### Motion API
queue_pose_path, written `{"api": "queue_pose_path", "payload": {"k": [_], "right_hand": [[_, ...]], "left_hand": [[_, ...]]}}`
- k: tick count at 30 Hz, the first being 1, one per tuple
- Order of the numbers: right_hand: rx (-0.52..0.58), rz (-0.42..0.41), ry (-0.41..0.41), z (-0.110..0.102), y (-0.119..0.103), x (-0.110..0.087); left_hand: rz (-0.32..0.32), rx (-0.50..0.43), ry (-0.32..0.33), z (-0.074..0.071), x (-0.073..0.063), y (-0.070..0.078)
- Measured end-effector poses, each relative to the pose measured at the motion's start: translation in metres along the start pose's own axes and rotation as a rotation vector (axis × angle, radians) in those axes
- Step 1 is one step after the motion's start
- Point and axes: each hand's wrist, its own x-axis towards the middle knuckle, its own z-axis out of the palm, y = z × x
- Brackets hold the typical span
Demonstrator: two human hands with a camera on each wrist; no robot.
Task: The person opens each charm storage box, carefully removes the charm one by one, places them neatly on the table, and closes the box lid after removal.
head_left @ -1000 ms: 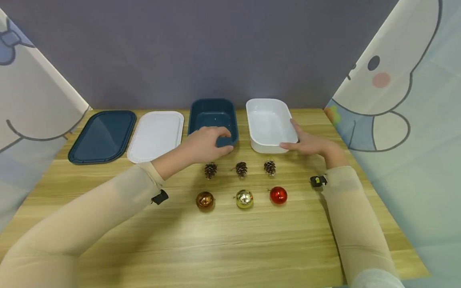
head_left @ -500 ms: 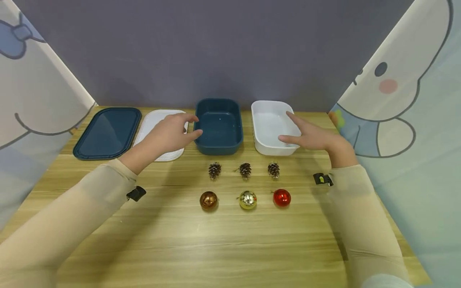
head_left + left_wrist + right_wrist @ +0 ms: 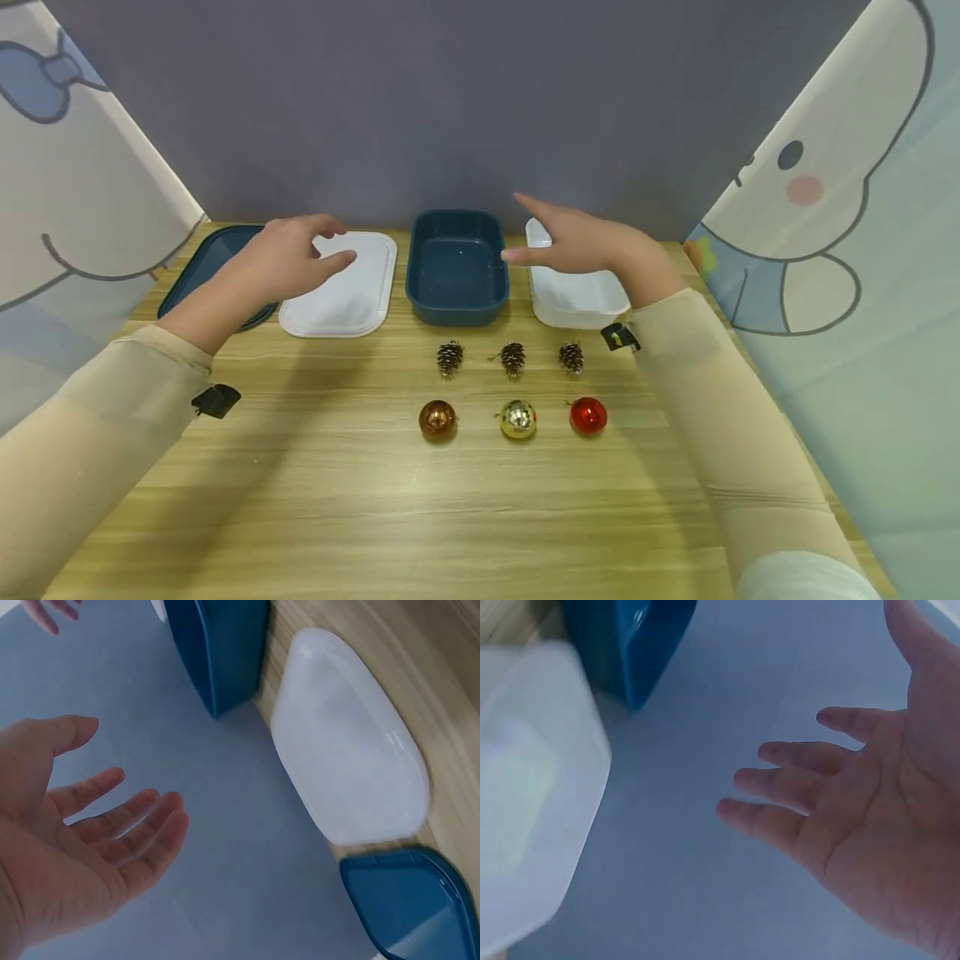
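Observation:
My left hand (image 3: 288, 260) hovers over the gap between the dark blue lid (image 3: 202, 265) and the white lid (image 3: 352, 287), its fingers spread and nothing in them. In the left wrist view its palm faces the camera with the fingers loosely bent. My right hand (image 3: 573, 242) is above the white box (image 3: 577, 310), covering part of it, with the fingers stretched toward the dark blue box (image 3: 459, 317). The right wrist view shows that palm bare, beside the white box. Both boxes are uncovered, their insides showing nothing in the head view.
Three pine cones (image 3: 513, 358) lie in a row in front of the boxes. Nearer still, a brown bauble (image 3: 437, 420), a gold bauble (image 3: 518, 419) and a red bauble (image 3: 588, 416) form another row on the wooden table (image 3: 450, 517). A grey wall (image 3: 375, 117) rises behind.
My left hand has moved left, from the dark blue box to over the lids. My right hand has left the white box's right rim and risen leftward over that box.

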Motion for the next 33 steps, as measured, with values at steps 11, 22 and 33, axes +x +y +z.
{"api": "queue_pose_path", "payload": {"k": [11, 22, 33], "right_hand": [[-0.034, -0.069, -0.057, 0.03, -0.082, 0.043], [-0.07, -0.194, -0.087, 0.08, -0.159, 0.071], [-0.252, -0.165, -0.225, 0.132, -0.179, 0.091]], "left_hand": [[-0.056, 0.022, -0.065, 0.004, -0.008, -0.039], [-0.088, 0.02, -0.103, 0.027, -0.021, -0.075], [-0.133, 0.082, -0.149, 0.063, -0.028, -0.087]]}}
